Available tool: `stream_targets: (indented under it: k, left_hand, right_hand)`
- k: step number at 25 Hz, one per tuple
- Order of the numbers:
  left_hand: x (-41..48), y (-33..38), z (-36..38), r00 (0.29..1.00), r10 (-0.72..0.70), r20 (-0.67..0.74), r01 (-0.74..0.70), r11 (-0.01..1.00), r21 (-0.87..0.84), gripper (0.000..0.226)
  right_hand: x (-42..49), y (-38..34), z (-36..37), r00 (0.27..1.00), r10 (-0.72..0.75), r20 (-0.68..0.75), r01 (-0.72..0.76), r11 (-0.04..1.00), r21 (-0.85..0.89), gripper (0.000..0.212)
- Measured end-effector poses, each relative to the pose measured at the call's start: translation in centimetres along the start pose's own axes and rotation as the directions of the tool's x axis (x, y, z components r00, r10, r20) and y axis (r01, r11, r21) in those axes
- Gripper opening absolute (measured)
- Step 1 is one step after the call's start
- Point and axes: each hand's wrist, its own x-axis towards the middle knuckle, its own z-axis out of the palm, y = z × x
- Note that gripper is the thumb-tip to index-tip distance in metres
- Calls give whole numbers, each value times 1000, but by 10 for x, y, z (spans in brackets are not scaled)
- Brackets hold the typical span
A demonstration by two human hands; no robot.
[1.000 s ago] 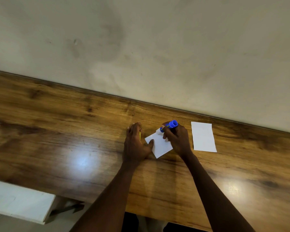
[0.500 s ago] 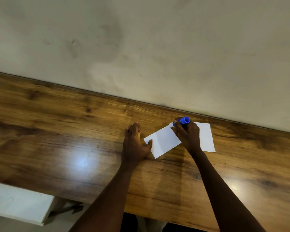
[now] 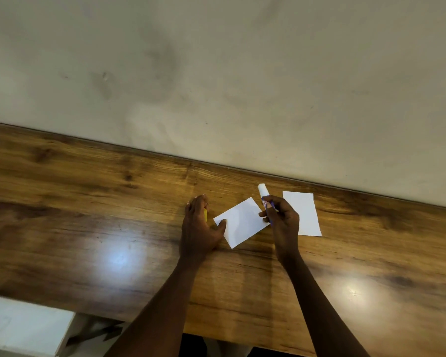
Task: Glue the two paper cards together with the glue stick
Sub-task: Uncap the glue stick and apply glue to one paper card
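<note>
Right hand [image 3: 283, 220] grips the glue stick [image 3: 263, 193], axis pointing to the wall, white end outward, just beyond the near card's [image 3: 242, 222] right corner. Left hand [image 3: 197, 228] lies flat, thumb pinning that card's left corner. The second card [image 3: 305, 215] lies further right, partly hidden. A yellow item under the left fingers cannot be identified

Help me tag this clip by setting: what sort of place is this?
Likely an indoor craft or study spot; home or office, I cannot tell. A wood-grain table meets a bare, stained wall, with two paper cards and a glue stick in the right hand.
</note>
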Motion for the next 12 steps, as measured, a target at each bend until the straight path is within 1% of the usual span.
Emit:
stream_targets:
  k: [2,4,6,9,12]
  left_hand:
    - [0,0,0,1000,-20,4,20,1000,-22,62]
    - [-1,0,-1,998,-52,17,53,997,-62,60]
    - [-2,-1,-3,997,-70,34,73,992,-100,59]
    - [-4,-2,-5,997,-68,44,72,991,-111,56]
    - [-7,1,-5,995,-79,59,84,993,-85,52]
  right_hand:
    - [0,-1,2,1000,24,-1,-24,1000,-16,23]
    - [-3,-6,2,998,67,0,-67,998,22,36]
    - [-7,-13,-5,995,100,11,-101,993,65,45]
    - [-15,-17,-19,990,121,73,-124,992,33,43]
    - [-22,-16,-26,986,123,110,-123,992,-9,41]
